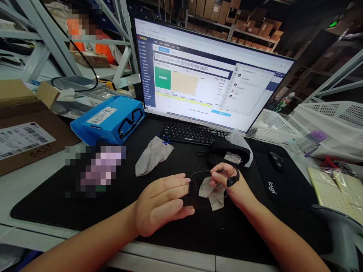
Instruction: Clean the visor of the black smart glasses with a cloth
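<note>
A thin-rimmed dark item that looks like glasses (200, 202) spans the space between my hands above the black desk mat. My left hand (164, 204) has its fingers fairly straight, with the tips against a small black end of the frame. With thumb and fingers pinched, my right hand (227, 181) grips the upper right rim and a pale grey cleaning cloth (217, 200) with zigzag edges. The cloth hangs in folds below the fingers. Beyond lie a grey drawstring pouch (154, 155) and an open black case (245, 151) with a small packet inside.
A monitor (204, 71) and keyboard (193, 132) stand behind. On the left are a blue box (107, 117), a brown carton (28, 132) and a blurred-out item (102, 168). A mouse (276, 160), white baskets (334, 113) and a grey scanner (337, 226) are at right. One person (104, 51) is beyond the shelving.
</note>
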Demonstrator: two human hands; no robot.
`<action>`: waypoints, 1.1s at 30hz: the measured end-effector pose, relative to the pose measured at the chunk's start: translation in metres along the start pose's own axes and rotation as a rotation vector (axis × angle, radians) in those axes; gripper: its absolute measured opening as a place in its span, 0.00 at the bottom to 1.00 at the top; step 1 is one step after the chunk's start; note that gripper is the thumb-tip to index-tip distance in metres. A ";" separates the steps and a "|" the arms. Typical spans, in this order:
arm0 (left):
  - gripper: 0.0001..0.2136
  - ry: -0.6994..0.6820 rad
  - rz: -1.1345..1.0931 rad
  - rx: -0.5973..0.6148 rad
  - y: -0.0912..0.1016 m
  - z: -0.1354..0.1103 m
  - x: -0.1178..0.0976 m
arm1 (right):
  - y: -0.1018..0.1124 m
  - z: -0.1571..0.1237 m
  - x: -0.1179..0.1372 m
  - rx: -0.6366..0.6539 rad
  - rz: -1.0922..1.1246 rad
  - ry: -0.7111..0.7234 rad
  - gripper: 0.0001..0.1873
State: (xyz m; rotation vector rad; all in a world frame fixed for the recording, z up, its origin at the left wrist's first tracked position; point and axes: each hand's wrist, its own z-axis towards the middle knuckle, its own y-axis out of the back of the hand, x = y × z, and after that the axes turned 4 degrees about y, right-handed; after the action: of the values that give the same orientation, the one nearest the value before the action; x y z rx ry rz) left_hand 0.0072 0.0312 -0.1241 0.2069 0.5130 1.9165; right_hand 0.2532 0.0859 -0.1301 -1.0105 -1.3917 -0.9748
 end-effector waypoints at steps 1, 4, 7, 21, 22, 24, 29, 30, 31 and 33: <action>0.13 -0.010 0.006 -0.001 0.000 0.000 0.000 | 0.000 0.000 0.000 0.002 0.003 0.003 0.16; 0.12 -0.028 0.022 0.004 0.001 0.001 -0.001 | 0.000 0.001 -0.001 0.001 0.004 0.014 0.16; 0.13 -0.034 0.025 0.009 0.003 0.000 -0.001 | 0.001 0.001 -0.001 -0.003 0.003 0.014 0.16; 0.25 0.143 -0.141 -0.082 -0.003 -0.010 0.000 | -0.003 0.001 0.003 0.019 -0.013 0.005 0.19; 0.28 0.190 -0.185 -0.113 -0.004 -0.011 -0.001 | -0.004 0.001 0.003 0.027 -0.014 -0.005 0.20; 0.30 0.266 -0.264 -0.168 -0.007 -0.013 0.000 | -0.003 0.001 0.004 0.046 -0.021 -0.032 0.21; 0.27 0.335 -0.351 -0.272 -0.012 -0.011 0.001 | 0.005 0.000 0.001 0.116 -0.211 -0.083 0.18; 0.25 0.357 -0.360 -0.311 -0.012 -0.010 0.000 | 0.007 0.001 -0.001 0.127 -0.277 -0.077 0.17; 0.24 0.397 -0.375 -0.357 -0.011 -0.009 -0.001 | 0.009 0.001 -0.001 0.138 -0.337 -0.068 0.15; 0.22 0.524 -0.425 -0.442 -0.009 -0.007 -0.003 | 0.011 0.001 -0.001 0.174 -0.428 -0.046 0.13</action>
State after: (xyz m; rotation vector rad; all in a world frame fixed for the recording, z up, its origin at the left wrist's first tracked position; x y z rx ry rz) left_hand 0.0133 0.0293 -0.1335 -0.6573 0.4153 1.6005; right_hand 0.2635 0.0902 -0.1308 -0.6189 -1.7413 -1.1187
